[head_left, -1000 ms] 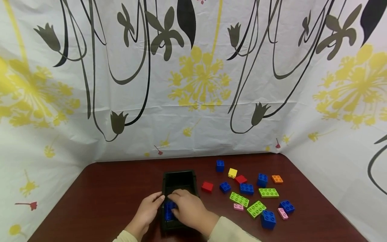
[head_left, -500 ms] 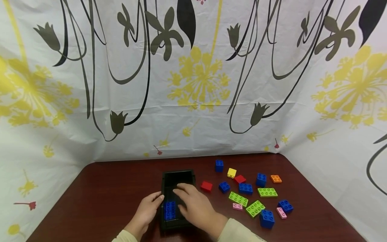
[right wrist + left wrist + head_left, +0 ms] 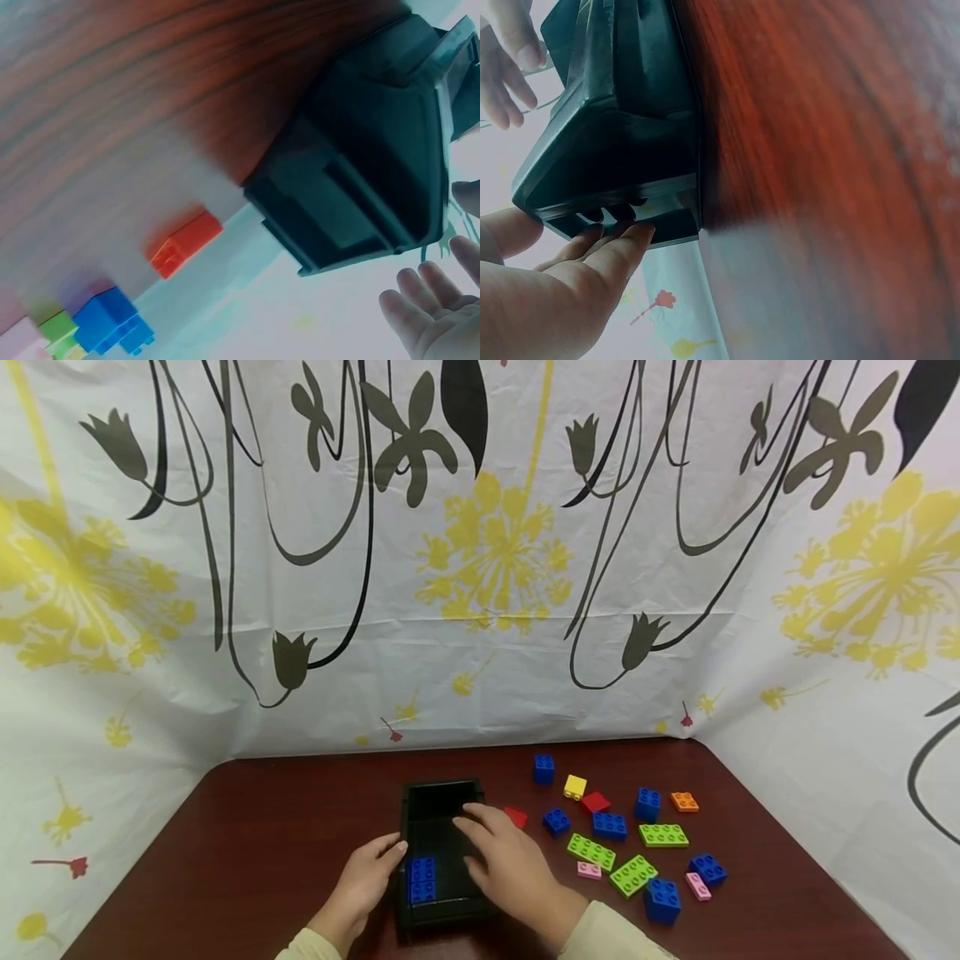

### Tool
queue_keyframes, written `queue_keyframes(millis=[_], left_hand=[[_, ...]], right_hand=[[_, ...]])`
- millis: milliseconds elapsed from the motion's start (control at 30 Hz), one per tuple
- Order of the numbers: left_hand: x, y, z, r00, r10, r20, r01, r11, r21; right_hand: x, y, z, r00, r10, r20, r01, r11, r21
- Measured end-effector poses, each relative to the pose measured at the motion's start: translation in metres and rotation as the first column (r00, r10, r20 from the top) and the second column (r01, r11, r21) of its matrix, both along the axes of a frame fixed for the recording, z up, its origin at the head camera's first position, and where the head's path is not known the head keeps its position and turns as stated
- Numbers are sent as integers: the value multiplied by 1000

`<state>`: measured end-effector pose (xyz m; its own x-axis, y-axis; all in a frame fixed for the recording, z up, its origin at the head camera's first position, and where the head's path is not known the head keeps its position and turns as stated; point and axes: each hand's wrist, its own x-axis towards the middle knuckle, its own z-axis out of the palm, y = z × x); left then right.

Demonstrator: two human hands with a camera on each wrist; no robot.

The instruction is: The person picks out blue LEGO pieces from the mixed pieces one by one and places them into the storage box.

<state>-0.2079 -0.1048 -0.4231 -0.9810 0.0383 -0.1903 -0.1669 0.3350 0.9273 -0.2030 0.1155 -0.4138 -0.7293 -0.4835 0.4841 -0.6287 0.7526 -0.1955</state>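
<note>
A black plastic bin stands on the table in the head view. Two blue toy bricks sit end to end inside it, against its left wall. My left hand grips the bin's left side; in the left wrist view its thumb is at the rim and its fingers lie against the outer wall. My right hand hovers over the bin's right edge with fingers loosely bent and nothing in them. Partly behind this hand is a red brick, seen whole in the right wrist view.
Right of the bin lie several loose bricks: blue ones such as a tall block, green ones like a long brick, pink pieces including one, a yellow brick and an orange brick. A patterned curtain encloses the table.
My right hand has drawn back from the blue bricks in the bin and moved right toward the bin's right edge. My left hand stays on the bin's left side.
</note>
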Motion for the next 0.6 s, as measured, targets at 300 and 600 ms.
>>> queue_keyframes(millis=[300, 600], left_hand=[[0, -1, -1, 1000, -3, 18, 3, 1000, 8], [-1, 0, 0, 1000, 0, 10, 0, 1000, 0]], right_hand=[[-5, 17, -8, 998, -68, 14, 68, 998, 1], [-6, 22, -6, 996, -67, 61, 68, 998, -16]])
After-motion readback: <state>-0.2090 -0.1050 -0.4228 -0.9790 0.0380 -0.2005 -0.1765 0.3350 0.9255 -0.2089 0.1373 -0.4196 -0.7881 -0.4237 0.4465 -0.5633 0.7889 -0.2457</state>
